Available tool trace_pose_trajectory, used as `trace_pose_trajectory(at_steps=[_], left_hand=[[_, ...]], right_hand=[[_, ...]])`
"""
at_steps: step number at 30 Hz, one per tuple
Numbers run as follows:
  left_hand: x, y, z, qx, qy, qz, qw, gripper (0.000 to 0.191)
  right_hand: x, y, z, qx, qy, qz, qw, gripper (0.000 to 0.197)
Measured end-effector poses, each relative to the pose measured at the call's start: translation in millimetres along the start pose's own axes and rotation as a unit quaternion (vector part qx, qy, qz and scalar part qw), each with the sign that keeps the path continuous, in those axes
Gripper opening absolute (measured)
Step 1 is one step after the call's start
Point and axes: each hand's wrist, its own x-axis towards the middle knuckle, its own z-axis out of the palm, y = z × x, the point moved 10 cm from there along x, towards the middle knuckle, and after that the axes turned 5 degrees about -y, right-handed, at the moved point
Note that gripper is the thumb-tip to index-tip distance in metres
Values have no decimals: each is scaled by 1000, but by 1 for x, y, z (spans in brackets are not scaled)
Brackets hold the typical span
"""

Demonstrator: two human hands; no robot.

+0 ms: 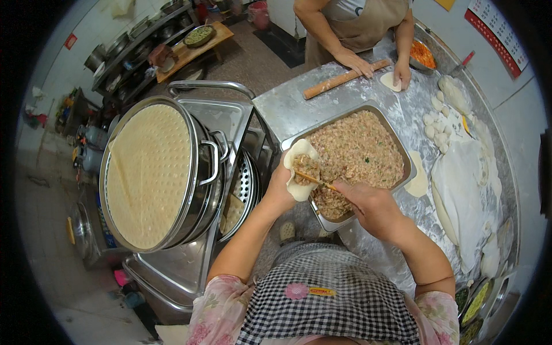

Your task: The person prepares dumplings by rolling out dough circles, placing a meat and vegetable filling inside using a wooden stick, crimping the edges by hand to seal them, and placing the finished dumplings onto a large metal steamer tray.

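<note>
My left hand point(278, 185) holds a round dough wrapper point(298, 192) beside the left edge of a steel tray point(374, 105). A mound of minced filling point(305, 169) lies in the wrapper. In my right hand point(366, 205) is a thin wooden or bamboo utensil point(311, 178), its tip touching that mound; its exact kind cannot be told. Minced filling with green bits point(358, 146) fills most of the tray. A flat oval wrapper point(417, 174) lies on the floured table just right of the tray.
Stacked steamers with a perforated liner point(148, 177) stand on a metal cart point(215, 110) at left. Across the floured table point(284, 97), a co-worker's hands point(355, 62) work a rolling pin point(327, 86) and a wrapper point(389, 81). Dough pieces point(439, 131) and cloth-covered dough point(457, 194) lie at right.
</note>
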Motion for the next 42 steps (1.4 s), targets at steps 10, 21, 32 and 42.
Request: trace_pose_trajectory(at_steps=[10,21,32,42], left_hand=[[1,-23,-5,-33,8,-32,999,61],[-8,21,60,-180,-130,-67,973,72],[2,19,7,-191,45,-38,980,42],[14,13,13,-95,17,-22,995,45]], right_hand=[[-18,44,18,326,-124,310,884,33],[-5,31,10,129,117,53,983,54],[-49,118,-1,-236,54,233,942,24],[-41,51,-21,-126,108,108,980,41]])
